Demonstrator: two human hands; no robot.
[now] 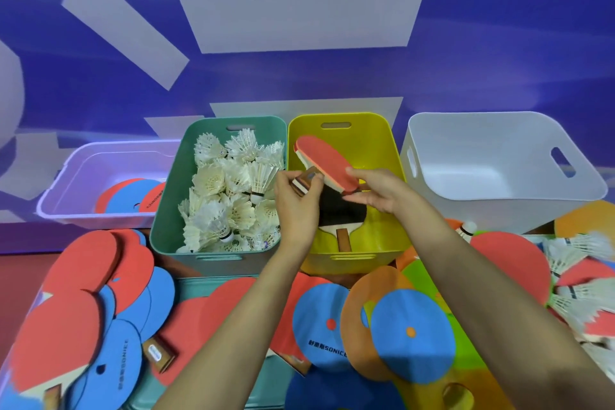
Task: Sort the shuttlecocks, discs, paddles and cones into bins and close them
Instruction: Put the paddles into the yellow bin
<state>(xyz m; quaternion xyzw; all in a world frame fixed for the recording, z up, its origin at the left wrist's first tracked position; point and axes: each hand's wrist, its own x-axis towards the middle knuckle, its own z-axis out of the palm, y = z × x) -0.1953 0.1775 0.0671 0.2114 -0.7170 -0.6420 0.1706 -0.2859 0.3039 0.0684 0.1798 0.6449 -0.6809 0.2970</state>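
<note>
I hold a red-faced paddle over the yellow bin. My left hand grips its wooden handle, and my right hand holds the edge of its blade. A black-faced paddle lies inside the yellow bin. The green bin to the left is full of white shuttlecocks. Left of that, a lilac bin holds red and blue discs. The white bin at the right is tilted, with nothing visible inside.
Red, blue and orange discs and a paddle are strewn across the near surface. Loose shuttlecocks lie at the right edge. A teal lid lies under the discs in front of the green bin.
</note>
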